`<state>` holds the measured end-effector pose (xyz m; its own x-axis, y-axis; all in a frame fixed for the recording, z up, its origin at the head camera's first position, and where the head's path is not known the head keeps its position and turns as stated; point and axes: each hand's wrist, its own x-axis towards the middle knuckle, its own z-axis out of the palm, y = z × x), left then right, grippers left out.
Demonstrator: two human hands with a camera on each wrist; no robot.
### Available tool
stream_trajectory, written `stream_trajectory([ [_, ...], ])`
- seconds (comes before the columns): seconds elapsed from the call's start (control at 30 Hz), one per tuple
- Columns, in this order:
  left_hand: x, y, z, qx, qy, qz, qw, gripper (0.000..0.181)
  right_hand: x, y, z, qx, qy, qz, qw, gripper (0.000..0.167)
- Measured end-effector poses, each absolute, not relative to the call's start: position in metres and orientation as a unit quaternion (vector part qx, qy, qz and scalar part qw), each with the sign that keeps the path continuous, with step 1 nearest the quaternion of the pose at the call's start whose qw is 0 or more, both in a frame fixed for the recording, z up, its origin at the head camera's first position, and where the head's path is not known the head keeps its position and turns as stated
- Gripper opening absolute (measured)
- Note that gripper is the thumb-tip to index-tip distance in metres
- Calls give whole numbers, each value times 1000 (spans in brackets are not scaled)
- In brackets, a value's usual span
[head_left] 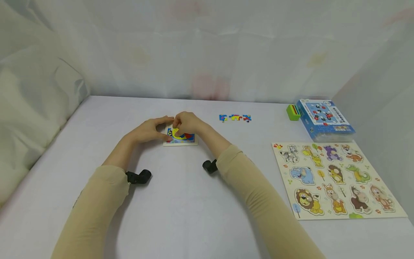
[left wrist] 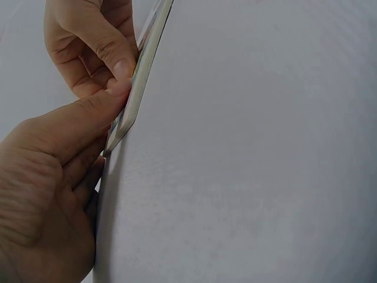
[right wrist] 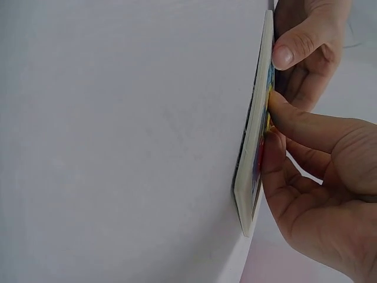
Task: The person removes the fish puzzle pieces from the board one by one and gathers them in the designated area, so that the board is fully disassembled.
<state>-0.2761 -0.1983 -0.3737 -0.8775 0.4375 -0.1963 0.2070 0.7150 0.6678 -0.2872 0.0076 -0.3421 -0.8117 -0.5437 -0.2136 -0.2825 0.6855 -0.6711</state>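
Observation:
A small jigsaw puzzle board (head_left: 180,144) with a blue, yellow and red picture lies flat on the table. At its left side my left hand (head_left: 149,130) holds it, thumb on the near left part and fingers reaching to the far edge. My right hand (head_left: 189,123) is over the board, its thumb and curled fingers pinching at a yellow puzzle piece (right wrist: 271,97) on the surface. Most of that piece is hidden by the fingers. Seen edge-on in the left wrist view, the board (left wrist: 141,88) has both hands close together on it.
Three loose puzzle pieces (head_left: 235,117) lie right of the board. Farther right are a green block-like item (head_left: 293,112), a blue box (head_left: 326,115) and a large animal puzzle board (head_left: 336,180). White cloth (head_left: 207,54) hangs behind the table.

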Motion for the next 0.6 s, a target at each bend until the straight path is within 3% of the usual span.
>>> stream_trajectory([
  [0.6,-276,-199,-374,177,907,339,179,77,-288,7,-345,-240,899,-312,191,29],
])
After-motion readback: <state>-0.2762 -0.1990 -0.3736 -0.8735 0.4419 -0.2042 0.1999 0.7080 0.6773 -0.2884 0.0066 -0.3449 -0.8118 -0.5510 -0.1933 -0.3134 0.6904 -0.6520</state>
